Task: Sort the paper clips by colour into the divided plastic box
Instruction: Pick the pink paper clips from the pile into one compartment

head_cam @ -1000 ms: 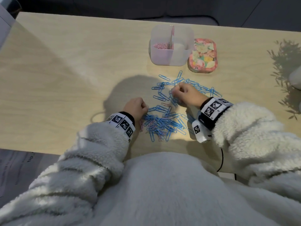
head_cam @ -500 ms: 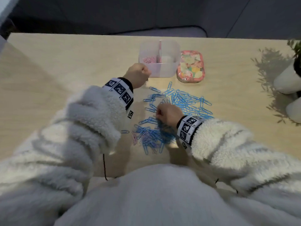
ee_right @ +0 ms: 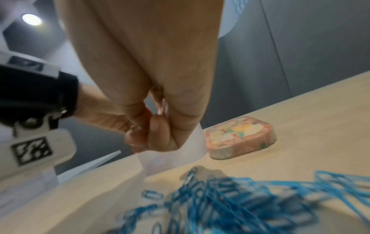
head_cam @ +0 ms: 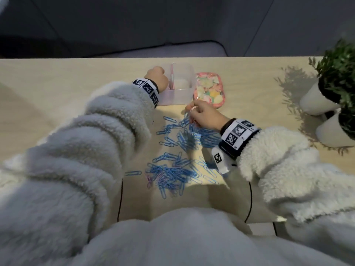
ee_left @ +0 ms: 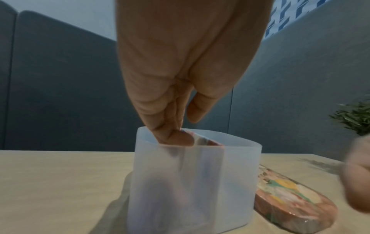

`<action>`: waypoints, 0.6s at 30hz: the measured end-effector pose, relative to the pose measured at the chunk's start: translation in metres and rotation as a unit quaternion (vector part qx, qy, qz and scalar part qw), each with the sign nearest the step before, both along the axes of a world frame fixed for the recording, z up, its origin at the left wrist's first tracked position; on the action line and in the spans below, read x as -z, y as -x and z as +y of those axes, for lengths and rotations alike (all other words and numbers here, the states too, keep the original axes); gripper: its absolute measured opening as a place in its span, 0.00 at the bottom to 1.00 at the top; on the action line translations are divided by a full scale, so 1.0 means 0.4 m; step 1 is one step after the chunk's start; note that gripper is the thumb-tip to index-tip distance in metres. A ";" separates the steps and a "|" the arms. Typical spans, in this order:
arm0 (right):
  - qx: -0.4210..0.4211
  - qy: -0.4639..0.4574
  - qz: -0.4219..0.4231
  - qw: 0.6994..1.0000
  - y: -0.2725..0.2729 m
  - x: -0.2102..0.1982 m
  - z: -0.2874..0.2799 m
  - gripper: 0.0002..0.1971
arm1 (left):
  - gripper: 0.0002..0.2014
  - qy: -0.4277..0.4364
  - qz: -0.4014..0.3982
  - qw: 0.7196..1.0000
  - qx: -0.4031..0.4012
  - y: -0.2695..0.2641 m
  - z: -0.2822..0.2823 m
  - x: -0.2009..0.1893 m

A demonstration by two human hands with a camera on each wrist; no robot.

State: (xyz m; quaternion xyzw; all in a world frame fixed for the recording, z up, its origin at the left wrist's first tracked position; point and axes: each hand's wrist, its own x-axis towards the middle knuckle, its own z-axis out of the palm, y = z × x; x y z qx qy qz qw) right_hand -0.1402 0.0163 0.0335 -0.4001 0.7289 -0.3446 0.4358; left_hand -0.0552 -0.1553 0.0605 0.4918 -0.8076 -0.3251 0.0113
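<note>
The clear divided box (head_cam: 180, 96) stands at the back of the table, with a pink divider down its middle. My left hand (head_cam: 158, 78) reaches over its left compartment. In the left wrist view its fingers (ee_left: 170, 134) dip inside the box (ee_left: 200, 182), the thumb held apart, and no clip shows between them. My right hand (head_cam: 194, 111) hovers just in front of the box and pinches a pink paper clip (ee_right: 163, 106) in curled fingers. Blue paper clips (head_cam: 172, 169) lie scattered across the table, with a few pink clips (head_cam: 148, 180) at the pile's near left edge.
A flowered tin (head_cam: 209, 89) lies right of the box, almost touching it. Two white pots with green plants (head_cam: 336, 83) stand at the table's right edge. Thin black cables (head_cam: 120, 198) hang over the front edge near my body.
My left hand has gone from the clip pile up to the box's left compartment. My right hand has risen from the pile toward the box, holding a pink clip.
</note>
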 end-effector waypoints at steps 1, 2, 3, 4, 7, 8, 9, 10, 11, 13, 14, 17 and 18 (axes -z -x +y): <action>0.033 -0.004 -0.032 0.999 0.002 -0.018 -0.023 0.10 | 0.21 -0.016 0.015 1.000 -0.005 -0.004 -0.003 -0.001; 0.068 -0.007 -0.073 0.995 0.004 -0.035 -0.049 0.13 | 0.22 -0.031 0.033 0.999 -0.011 -0.009 -0.004 -0.005; 0.098 -0.013 -0.120 0.988 0.006 -0.054 -0.076 0.14 | 0.21 -0.038 0.051 0.998 -0.018 -0.016 -0.007 -0.007; 0.122 -0.021 -0.171 0.977 0.007 -0.071 -0.104 0.14 | 0.21 -0.036 0.070 0.997 -0.025 -0.026 -0.006 -0.013; 0.162 -0.035 -0.284 0.944 0.002 -0.106 -0.186 0.13 | 0.19 0.000 0.142 0.989 -0.036 -0.078 0.020 -0.032; 0.176 -0.028 -0.301 0.937 -0.005 -0.113 -0.211 0.13 | 0.18 0.008 0.159 0.987 -0.036 -0.105 0.038 -0.034; 0.191 -0.018 -0.309 0.932 -0.013 -0.118 -0.233 0.12 | 0.18 0.011 0.174 0.984 -0.032 -0.134 0.059 -0.030; 0.205 -0.009 -0.313 0.927 -0.021 -0.121 -0.256 0.11 | 0.17 0.007 0.176 0.984 -0.029 -0.168 0.083 -0.024; 0.217 0.000 -0.314 0.924 -0.026 -0.119 -0.276 0.11 | 0.15 0.001 0.172 0.985 -0.020 -0.204 0.108 -0.012; 0.236 0.012 -0.323 0.917 -0.031 -0.111 -0.308 0.09 | 0.14 -0.007 0.126 0.992 0.015 -0.277 0.162 0.014; 0.236 0.014 -0.322 0.917 -0.031 -0.103 -0.318 0.08 | 0.13 -0.012 0.099 0.995 0.032 -0.314 0.189 0.029; 0.206 0.002 -0.291 0.934 -0.030 -0.078 -0.333 0.03 | 0.12 -0.049 0.044 0.996 0.057 -0.409 0.259 0.076; 0.192 0.003 -0.275 0.942 -0.024 -0.067 -0.334 0.06 | 0.11 -0.065 0.033 0.996 0.059 -0.434 0.279 0.089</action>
